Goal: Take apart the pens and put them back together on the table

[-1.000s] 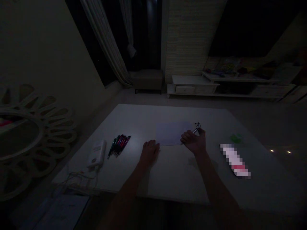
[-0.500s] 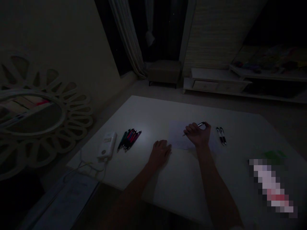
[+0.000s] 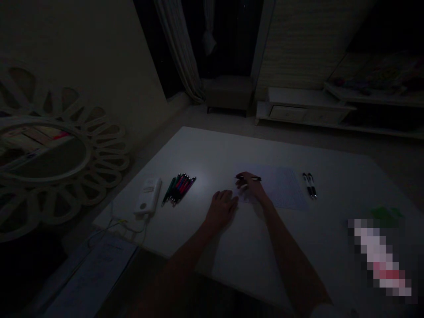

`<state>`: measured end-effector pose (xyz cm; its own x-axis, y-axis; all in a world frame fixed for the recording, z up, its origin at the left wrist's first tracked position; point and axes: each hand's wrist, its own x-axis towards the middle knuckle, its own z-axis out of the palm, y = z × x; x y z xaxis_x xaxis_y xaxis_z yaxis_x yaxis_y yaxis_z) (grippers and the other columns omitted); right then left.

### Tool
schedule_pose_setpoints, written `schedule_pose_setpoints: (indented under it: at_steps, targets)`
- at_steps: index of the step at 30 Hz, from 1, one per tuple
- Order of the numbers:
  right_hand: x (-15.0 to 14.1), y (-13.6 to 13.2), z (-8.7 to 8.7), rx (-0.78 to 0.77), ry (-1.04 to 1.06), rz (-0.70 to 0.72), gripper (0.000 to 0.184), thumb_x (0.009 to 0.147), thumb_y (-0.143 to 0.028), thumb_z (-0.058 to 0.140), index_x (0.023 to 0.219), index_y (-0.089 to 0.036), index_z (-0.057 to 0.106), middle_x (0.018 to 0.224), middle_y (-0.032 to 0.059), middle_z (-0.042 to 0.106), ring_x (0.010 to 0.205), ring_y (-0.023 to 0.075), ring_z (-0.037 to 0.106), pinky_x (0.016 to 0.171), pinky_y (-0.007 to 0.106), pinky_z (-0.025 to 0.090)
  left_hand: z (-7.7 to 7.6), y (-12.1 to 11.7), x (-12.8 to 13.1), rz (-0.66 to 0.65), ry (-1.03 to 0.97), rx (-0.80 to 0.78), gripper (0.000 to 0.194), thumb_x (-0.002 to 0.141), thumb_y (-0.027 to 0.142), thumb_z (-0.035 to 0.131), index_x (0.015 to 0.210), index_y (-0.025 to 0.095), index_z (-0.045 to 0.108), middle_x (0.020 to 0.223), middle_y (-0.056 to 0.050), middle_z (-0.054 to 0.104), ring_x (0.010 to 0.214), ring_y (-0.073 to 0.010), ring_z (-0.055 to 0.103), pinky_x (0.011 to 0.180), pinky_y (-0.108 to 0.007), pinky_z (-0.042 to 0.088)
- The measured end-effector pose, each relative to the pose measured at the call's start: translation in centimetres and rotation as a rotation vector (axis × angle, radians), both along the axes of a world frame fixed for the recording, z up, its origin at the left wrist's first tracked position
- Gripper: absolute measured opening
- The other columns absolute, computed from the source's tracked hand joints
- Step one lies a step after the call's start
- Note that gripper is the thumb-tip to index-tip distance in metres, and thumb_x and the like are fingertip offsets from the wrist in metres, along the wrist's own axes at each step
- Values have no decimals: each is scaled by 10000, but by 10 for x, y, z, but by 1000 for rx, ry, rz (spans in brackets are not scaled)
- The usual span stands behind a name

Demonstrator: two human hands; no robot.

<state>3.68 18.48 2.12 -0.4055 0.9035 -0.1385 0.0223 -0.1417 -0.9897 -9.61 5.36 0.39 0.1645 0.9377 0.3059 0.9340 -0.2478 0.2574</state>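
A pen [image 3: 256,178] is gripped in my right hand [image 3: 250,184], which is over the left part of a sheet of paper [image 3: 281,187] covered in faint marks. My left hand [image 3: 222,206] lies on the white table [image 3: 215,150] by the paper's lower left corner, fingers stretched out and holding nothing. Two black-and-white pens [image 3: 309,185] lie side by side to the right of the sheet. Left of my hands is a pile of several coloured pens [image 3: 179,190]. The dim light hides whether the pen tip touches the paper.
A white box-like device [image 3: 148,195] with cables [image 3: 124,225] stands at the table's left edge. On the right lie a green item [image 3: 386,215] and a blurred-out object [image 3: 380,256]. More papers [image 3: 96,274] sit lower left, below a round petal-framed mirror [image 3: 49,154].
My right hand has moved left across the paper with the pen, uncovering the sheet's right part. My left hand stays in place on the table. The view has shifted slightly.
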Motion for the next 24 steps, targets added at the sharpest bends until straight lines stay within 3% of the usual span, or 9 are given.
schedule_pose_setpoints:
  at_steps: [4,8,11,16,24]
  targets:
    - [-6,-13,-11,129,-54,-11,309,753,-456,495,855,-194,622,634,7,610,537,136,538,466,227,375,-1,0,1,2,4,3,290,915,321,442,1176,286,566,1236,-67,518,1172,-221,434,1022,-466,326]
    - [-8,-18,-20,253,-199,-132,300,759,-452,493,649,-188,583,628,21,587,586,142,517,528,243,385,0,0,1,1,-1,15,288,921,314,426,1164,279,577,1228,-70,527,1167,-223,439,1013,-466,331]
    - [-9,-18,-27,274,-245,-196,227,747,-375,448,683,-201,580,613,7,571,583,150,508,534,249,380,1,0,1,-6,-2,11,296,923,317,418,1172,276,573,1228,-72,529,1166,-223,441,1015,-470,327]
    - [-14,-14,-35,344,-348,-158,191,698,-296,421,541,-210,485,525,-7,506,552,142,462,521,248,337,0,0,1,-4,-4,0,293,922,314,418,1166,277,575,1227,-69,529,1159,-223,445,1021,-474,323]
    - [-16,-16,-37,348,-374,-142,194,713,-313,422,550,-215,464,511,-23,483,522,125,426,491,238,311,-1,0,1,6,-14,17,285,918,308,430,1156,277,585,1222,-73,533,1154,-223,451,1018,-483,330]
